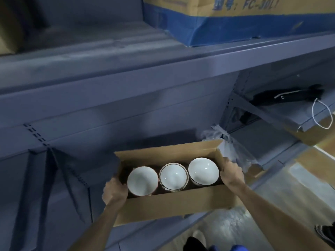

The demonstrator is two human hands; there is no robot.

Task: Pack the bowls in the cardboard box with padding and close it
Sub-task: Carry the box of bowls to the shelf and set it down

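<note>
An open brown cardboard box (174, 201) is held in the air in front of a blue metal shelf. Three stacks of white bowls stand in a row inside it: a left bowl (142, 180), a middle bowl (173, 176) and a right bowl (203, 170). My left hand (114, 191) grips the box's left end wall, fingers curled over its edge. My right hand (231, 172) grips the right end wall the same way. The box's flaps stand open; the far flap (168, 153) is upright. No padding shows inside.
Blue steel shelving (126, 87) fills the view ahead. A big blue-and-tan carton (235, 19) sits on the upper shelf. Crumpled clear plastic wrap (233, 147) lies right of the box. Flat cardboard (319, 134) and a black strap (290, 96) lie on the right shelf. Grey floor (235, 229) below.
</note>
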